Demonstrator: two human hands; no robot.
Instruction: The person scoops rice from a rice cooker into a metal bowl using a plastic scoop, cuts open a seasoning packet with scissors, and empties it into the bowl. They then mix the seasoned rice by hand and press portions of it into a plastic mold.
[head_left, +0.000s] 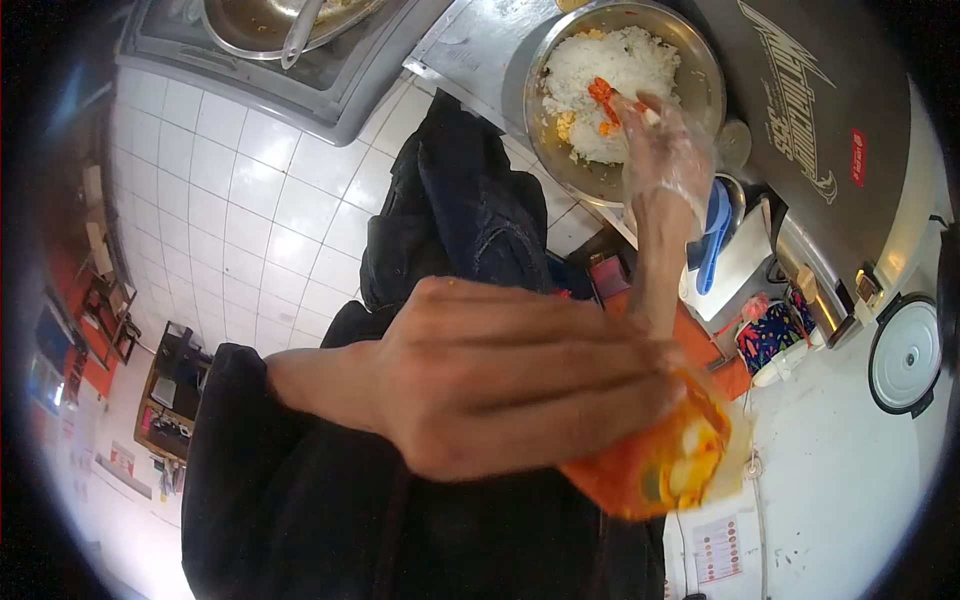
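Note:
My left hand point(510, 375) crosses the middle of the view, blurred, its back towards me. Its fingers are closed on an orange-red plastic packet point(690, 455) with yellow markings; what is inside is not clear. My right hand point(665, 145) wears a clear plastic glove and is over a large steel bowl point(540, 160). White rice point(600, 60) fills much of the bowl, with yellow crumbly bits point(566, 124) along its edge. Bright red-orange food point(602, 92) lies on the rice at the gloved fingertips. Those fingers are bent, and whether they grip it is unclear.
A steel pan point(235, 35) with a ladle point(298, 40) sits on a grey-edged counter at upper left. Beside the bowl are a dark printed panel point(800, 100), a blue-handled utensil point(712, 240) and a white board point(735, 265). A round lid point(905, 355) is at far right.

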